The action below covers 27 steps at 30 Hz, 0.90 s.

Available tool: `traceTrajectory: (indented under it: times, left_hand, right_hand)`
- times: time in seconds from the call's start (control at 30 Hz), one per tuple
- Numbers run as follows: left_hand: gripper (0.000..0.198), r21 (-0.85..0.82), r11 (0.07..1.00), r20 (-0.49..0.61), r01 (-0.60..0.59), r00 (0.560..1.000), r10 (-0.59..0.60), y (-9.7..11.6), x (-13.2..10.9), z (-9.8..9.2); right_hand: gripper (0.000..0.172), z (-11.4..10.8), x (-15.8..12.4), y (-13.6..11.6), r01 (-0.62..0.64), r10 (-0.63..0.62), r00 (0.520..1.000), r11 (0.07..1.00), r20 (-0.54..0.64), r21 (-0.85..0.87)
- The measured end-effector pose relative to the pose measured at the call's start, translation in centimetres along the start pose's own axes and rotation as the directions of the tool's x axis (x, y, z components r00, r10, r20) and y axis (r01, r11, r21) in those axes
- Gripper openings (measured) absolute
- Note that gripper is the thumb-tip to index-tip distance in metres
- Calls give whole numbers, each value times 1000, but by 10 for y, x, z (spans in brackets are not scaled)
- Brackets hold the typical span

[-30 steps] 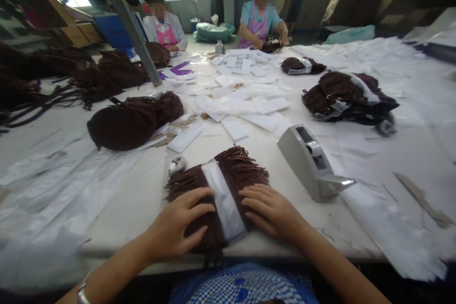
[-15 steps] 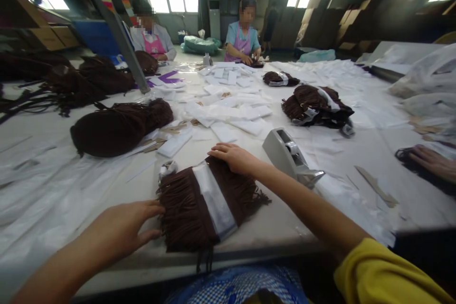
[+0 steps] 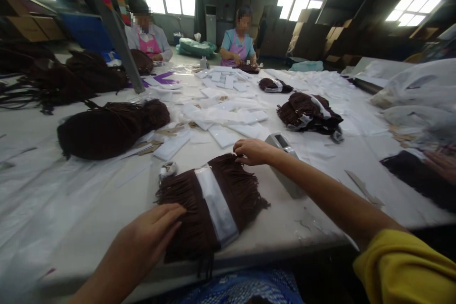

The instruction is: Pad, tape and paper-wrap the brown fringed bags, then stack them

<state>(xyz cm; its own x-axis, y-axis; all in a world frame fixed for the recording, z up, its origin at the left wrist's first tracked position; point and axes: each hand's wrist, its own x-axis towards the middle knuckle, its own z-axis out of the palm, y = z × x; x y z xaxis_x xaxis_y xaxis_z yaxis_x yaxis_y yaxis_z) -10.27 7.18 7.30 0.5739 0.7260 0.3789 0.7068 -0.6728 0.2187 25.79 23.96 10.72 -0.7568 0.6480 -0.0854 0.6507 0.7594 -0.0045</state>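
A dark brown fringed bag (image 3: 185,199) lies flat before me near the table's front edge, a white wrap band (image 3: 217,206) around its middle. My left hand (image 3: 153,228) rests on its left fringe, fingers stretched out and close together. At the far right corner, my right hand (image 3: 254,151) has bent fingers pinching the fringe edge. Beside the bag's upper left corner sits a small wrapped silvery piece (image 3: 167,169). A grey tape dispenser (image 3: 281,142) stands just behind my right forearm, which partly hides it.
White paper strips (image 3: 223,135) litter the table's middle. A stuffed brown bag (image 3: 103,130) lies left, and stacked wrapped bags (image 3: 306,111) lie right. A metal post (image 3: 123,38) rises at left. Another person's hand (image 3: 441,164) touches a dark bundle at right; two co-workers sit opposite.
My left hand has moved right, from the bag's side onto its fringe. My right hand has slid from the bag's top edge to the far right corner, its fingers now more bent.
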Motion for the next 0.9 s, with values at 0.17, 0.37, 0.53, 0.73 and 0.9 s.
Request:
traceTrajectory:
  times: [0.17,0.37,0.53,0.73,0.9]
  left_hand:
    - [27,-39,994,-58,-101,993,98,20,14,17]
    - [35,-99,987,142,-129,980,142,35,24,27]
    - [29,-107,989,150,-98,982,113,30,17,35]
    - [27,-100,987,55,-127,990,133,33,8,30]
    - [36,-90,950,107,-298,946,307,44,3,27]
  right_hand:
    - [20,-4,-27,-3,-348,350,936,935,19,-67]
    - [34,17,-14,-51,199,-149,959,960,-242,196]
    - [32,25,-24,-21,139,-133,985,989,-106,53]
    - [21,15,-61,-16,-84,84,992,996,-93,9]
    - [25,19,-69,-81,351,-283,925,893,-255,283]
